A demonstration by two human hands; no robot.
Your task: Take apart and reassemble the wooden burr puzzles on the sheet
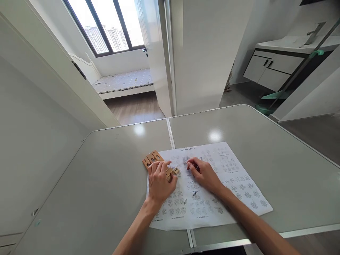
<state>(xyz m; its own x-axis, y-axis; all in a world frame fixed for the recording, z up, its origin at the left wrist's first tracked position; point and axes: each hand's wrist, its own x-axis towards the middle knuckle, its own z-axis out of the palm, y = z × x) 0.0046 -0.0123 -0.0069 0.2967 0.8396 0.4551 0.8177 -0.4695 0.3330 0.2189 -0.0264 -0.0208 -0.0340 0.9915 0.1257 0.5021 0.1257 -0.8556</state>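
Note:
A large white instruction sheet [225, 177] printed with small diagrams lies on a grey table [106, 184]. Several notched wooden puzzle bars [152, 157] sit at the sheet's left edge. My left hand [159, 180] rests on these bars, fingers curled over one wooden piece [170, 173] that pokes out under the thumb side. My right hand [203, 173] lies on the sheet's middle, fingers bent and pressed to the paper; whether anything is under them is hidden.
The table is two panels joined by a seam [170, 136], with rounded corners and a raised rim. A white wall [32, 141] runs along the left. Beyond are a doorway to a room with a window bench [123, 81] and a sink cabinet [273, 67].

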